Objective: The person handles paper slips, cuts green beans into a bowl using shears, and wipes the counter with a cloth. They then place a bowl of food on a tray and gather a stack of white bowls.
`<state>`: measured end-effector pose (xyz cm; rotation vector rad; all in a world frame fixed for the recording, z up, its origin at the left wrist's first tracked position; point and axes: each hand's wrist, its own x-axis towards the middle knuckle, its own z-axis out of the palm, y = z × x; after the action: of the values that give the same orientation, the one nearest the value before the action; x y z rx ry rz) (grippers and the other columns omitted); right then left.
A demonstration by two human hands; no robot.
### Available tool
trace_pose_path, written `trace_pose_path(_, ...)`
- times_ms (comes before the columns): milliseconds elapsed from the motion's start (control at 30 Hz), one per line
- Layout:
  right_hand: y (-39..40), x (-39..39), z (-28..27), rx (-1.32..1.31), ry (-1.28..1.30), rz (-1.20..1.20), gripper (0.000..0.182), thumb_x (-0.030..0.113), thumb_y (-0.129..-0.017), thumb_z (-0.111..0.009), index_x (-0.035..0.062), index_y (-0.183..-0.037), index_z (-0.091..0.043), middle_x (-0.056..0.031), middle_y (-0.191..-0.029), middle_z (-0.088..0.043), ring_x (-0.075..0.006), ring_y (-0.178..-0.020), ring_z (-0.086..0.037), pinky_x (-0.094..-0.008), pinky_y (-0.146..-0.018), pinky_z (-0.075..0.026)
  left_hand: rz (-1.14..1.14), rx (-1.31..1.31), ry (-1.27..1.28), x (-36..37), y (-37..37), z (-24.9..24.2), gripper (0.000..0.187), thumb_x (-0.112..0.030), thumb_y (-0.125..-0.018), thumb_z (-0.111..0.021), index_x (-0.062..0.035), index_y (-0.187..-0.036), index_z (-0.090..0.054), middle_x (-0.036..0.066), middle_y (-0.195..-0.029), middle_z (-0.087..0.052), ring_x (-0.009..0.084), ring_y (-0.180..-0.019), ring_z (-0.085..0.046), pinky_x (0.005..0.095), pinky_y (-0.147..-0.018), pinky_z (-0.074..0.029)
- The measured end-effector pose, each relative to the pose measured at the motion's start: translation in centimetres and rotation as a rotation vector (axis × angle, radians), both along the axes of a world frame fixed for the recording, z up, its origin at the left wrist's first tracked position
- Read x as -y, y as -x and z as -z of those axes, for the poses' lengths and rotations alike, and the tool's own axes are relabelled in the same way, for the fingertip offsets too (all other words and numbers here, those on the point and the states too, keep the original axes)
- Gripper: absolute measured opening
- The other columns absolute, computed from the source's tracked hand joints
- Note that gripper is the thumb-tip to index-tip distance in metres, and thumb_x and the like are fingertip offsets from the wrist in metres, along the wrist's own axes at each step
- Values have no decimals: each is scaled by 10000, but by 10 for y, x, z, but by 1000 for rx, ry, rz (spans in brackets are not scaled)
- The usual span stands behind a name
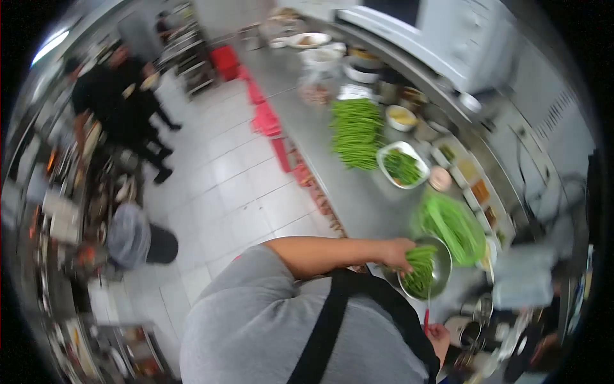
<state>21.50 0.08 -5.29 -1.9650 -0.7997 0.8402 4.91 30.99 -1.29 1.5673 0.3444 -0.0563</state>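
My left hand (395, 253) reaches over a steel bowl (442, 262) at the counter's near edge. Its fingers close on a bunch of green beans (420, 272) in the bowl. Below it, my right hand (439, 338) grips the red handle of a knife (426, 317), whose thin blade points up at the beans and the bowl's rim. A bright green plastic bag (453, 227) lies just beyond the bowl.
A long pile of green beans (356, 134) and a white tray (403, 164) of cut greens lie farther along the steel counter (307, 121). Ingredient containers (476, 192) line the back. Behind on the left are people (112, 96) and a lined bin (160, 243).
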Motion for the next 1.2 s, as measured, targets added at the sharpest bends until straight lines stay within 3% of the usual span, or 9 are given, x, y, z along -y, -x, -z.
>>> trace_pose_path(67, 22, -33, -57, 57, 145, 69, 171, 54, -715, -700, -14, -726, -544, -70, -561, -564, -118, -451, -509, -256, -421, -386, -34, 36, 136, 3, 12, 1, 218, -79, -761, -642, -12, -953, -563, 66, -728, -628, 109, -563, -569, 234, -446, -436)
trace_pose_path(100, 20, -40, -73, -80, 107, 40, 236, 131, -723, -720, -25, -683, -549, -42, -589, -571, -54, -579, -493, -217, -523, -405, -55, 54, 263, 5, 17, 4, 210, -77, -765, -640, -12, -950, -565, 63, -733, -629, 103, -556, -564, 230, -438, -429)
trace_pose_path(267, -50, -46, -15, 362, 194, -207, 264, 159, -701, -759, -18, -704, -563, -39, -584, -593, -49, -534, -516, -212, -487, -413, -128, 59, 478, 6, 52, -10, 157, -136, -793, -640, -46, -906, -578, 35, -708, -612, 64, -489, -483, 206, -410, -383)
trace_pose_path(433, 7, -70, -80, 232, 290, -177, 223, 133, -718, -738, -7, -730, -565, -12, -585, -590, -56, -532, -516, -209, -483, -411, -96, 109, 453, 6, 53, 6, 180, -155, -807, -627, -58, -948, -571, 20, -736, -610, 62, -523, -489, 205, -429, -386)
trace_pose_path(567, 13, -57, -84, 338, 152, -141, 150, 63, -727, -675, -17, -708, -550, -93, -598, -595, -120, -526, -558, -267, -485, -435, -75, 114, 310, 0, 47, 13, 231, -147, -810, -622, -54, -1014, -564, 23, -832, -617, 90, -682, -564, 221, -524, -434)
trace_pose_path(700, 23, -38, -87, 377, 5, 42, 90, 36, -762, -624, -20, -809, -572, -77, -677, -604, -114, -607, -558, -263, -551, -441, -156, 96, 360, -7, 48, -15, 284, -128, -812, -619, -34, -1067, -538, 61, -896, -608, 125, -781, -577, 234, -607, -471)
trace_pose_path(900, 39, 5, -71, 146, -124, 410, 133, 12, -778, -603, -26, -895, -553, -40, -682, -586, -54, -605, -526, -213, -535, -417, -371, 2, 518, -27, 42, -22, 272, -82, -798, -614, -41, -1033, -485, 93, -846, -589, 155, -624, -580, 272, -544, -488)
trace_pose_path(1000, 49, 31, -59, 294, 1, 506, 122, 28, -775, -607, -12, -878, -554, -68, -685, -603, -86, -577, -546, -231, -523, -422, -385, 51, 305, -49, 50, -6, 321, -55, -783, -602, -39, -1077, -472, 85, -839, -584, 145, -648, -583, 265, -551, -484)
trace_pose_path(1200, 64, 32, -17, 475, 271, 470, 264, 110, -780, -610, 52, -1021, -520, -142, -749, -610, -268, -637, -597, -360, -571, -459, -372, -137, -980, -69, 12, 65, 484, -62, -739, -584, -33, -1189, -409, 188, -892, -589, 354, -732, -587, 409, -680, -488)
